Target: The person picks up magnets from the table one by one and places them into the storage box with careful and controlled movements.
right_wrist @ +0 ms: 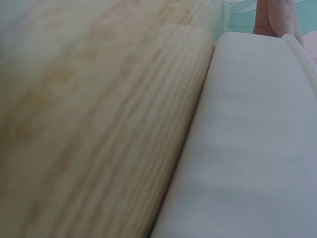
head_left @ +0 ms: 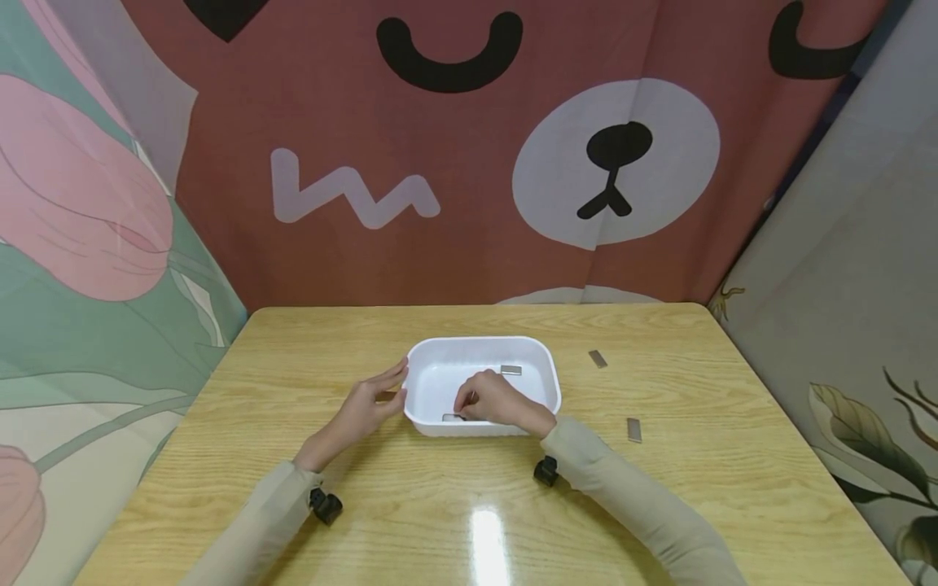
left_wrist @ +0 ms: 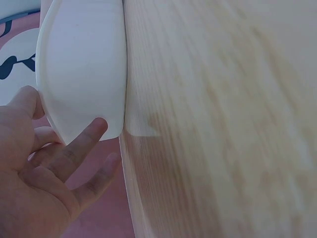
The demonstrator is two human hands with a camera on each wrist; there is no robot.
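White tray: The white rounded-rectangular plastic tray (head_left: 479,338) sat on the yellowish wood-grain table (head_left: 381,505).
Left hand: My left hand (head_left: 362,407) touched the tray's left end, fingers apart and mostly straight.
Right hand: My right hand (head_left: 494,399) reached inside, fingers curled together; I could not tell whether they pinched anything.
Pieces inside: A small flat grey rectangular piece, the near piece (head_left: 452,417), lay by the front wall at my right fingertips; another, the far piece (head_left: 510,370), lay towards the back.
Pieces outside: Two similar ones, the upper piece (head_left: 598,359) and the lower piece (head_left: 633,430), lay apart on the wood, right of the tray.
Slip risk: Anything so thin and flat could have slid from my fingertips, for want of an edge to grip.
Shove risk: My right forearm, crossing the rim, could have nudged the tray had my left hand's light touch given way.
Head view: Only this one showed the pieces and my right hand.
Left wrist view: It showed a fingertip against the tray's outer wall, plainer than from above.
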